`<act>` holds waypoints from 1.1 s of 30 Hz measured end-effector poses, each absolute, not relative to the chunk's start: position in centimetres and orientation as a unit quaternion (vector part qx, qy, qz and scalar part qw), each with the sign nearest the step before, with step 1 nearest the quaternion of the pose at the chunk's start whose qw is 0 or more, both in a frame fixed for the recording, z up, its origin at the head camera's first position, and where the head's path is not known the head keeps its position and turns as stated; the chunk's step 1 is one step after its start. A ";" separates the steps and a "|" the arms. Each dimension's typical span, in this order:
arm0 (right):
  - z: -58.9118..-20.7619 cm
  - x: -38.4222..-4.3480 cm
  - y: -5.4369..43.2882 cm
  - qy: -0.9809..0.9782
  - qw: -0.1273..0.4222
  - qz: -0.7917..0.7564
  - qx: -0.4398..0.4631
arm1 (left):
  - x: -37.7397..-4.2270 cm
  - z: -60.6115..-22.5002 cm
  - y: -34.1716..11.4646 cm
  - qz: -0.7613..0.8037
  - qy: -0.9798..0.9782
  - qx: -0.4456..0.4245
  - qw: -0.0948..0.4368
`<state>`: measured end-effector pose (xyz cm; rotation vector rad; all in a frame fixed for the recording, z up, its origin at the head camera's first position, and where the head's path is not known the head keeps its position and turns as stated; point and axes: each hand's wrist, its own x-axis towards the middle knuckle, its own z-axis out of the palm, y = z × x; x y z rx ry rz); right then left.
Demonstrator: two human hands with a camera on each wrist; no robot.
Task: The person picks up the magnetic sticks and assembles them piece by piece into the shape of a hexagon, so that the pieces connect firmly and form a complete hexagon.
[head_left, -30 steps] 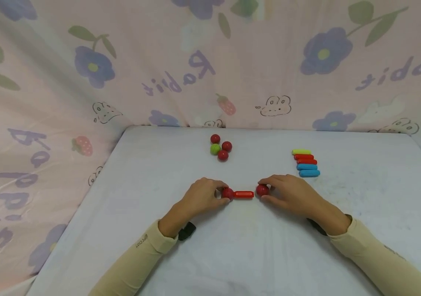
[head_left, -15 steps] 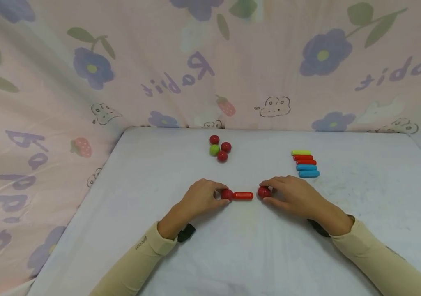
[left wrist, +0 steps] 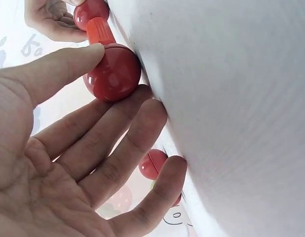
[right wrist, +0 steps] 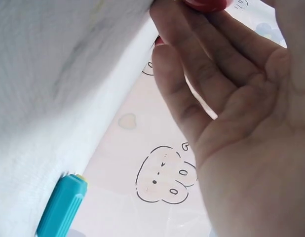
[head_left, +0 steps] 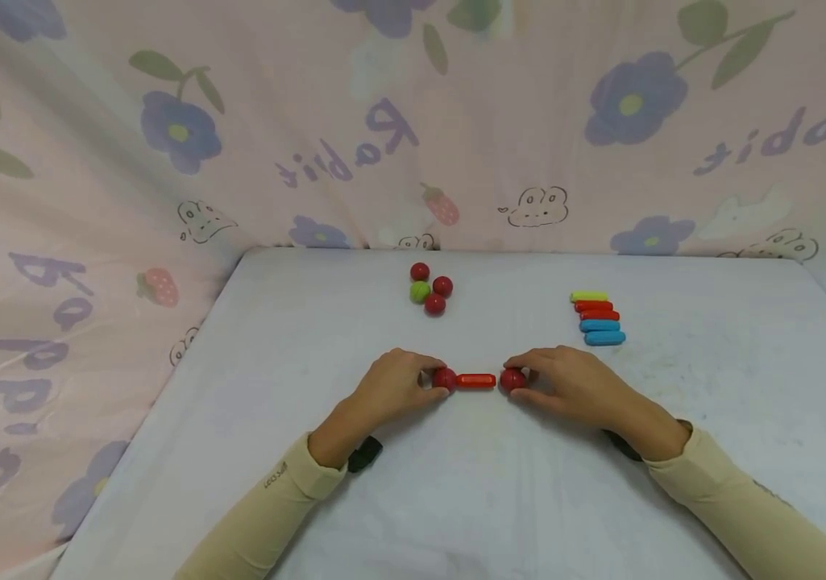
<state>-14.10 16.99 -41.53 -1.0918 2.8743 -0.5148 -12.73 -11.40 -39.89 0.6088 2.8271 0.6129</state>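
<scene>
Between thumb and fingers, my left hand point(head_left: 394, 387) pinches a red ball point(head_left: 444, 379) on the white table. A short red rod point(head_left: 475, 381) is joined to that ball and points to the right. Just past the rod's free end, my right hand point(head_left: 575, 388) pinches a second red ball point(head_left: 512, 380), with a narrow gap left between ball and rod in the head view. Seen from the left wrist, the thumb presses on the near ball point(left wrist: 115, 74) beside its groove. The right wrist view cuts off most of its red ball point(right wrist: 208, 4).
Behind the hands lie several red balls point(head_left: 435, 304) and a green ball point(head_left: 420, 292), grouped together. At the back right, yellow point(head_left: 590, 297), red point(head_left: 599, 316) and blue rods point(head_left: 604, 338) lie side by side. A patterned curtain point(head_left: 354, 121) borders the table's back and left.
The right hand's red ball shifted slightly away from the rod, then came back left toward its free end. The left hand keeps its hold on the other ball and stays nearly still.
</scene>
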 end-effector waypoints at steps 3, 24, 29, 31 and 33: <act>-41.6 -14.0 16.8 0.921 0.010 -0.165 -0.352 | -12.7 -40.0 -11.5 0.207 0.953 0.202 0.095; -41.3 -13.7 16.7 0.923 0.013 -0.147 -0.356 | -12.8 -39.9 -11.3 0.205 0.953 0.204 0.090; -41.4 -13.6 17.0 0.922 -0.005 -0.127 -0.365 | -12.7 -39.9 -11.3 0.201 0.955 0.196 0.097; -41.3 -13.5 17.6 0.924 -0.011 -0.118 -0.364 | -12.7 -40.0 -11.4 0.200 0.956 0.192 0.099; -41.2 -13.6 18.4 0.929 -0.017 -0.111 -0.353 | -12.6 -40.1 -11.4 0.206 0.955 0.191 0.100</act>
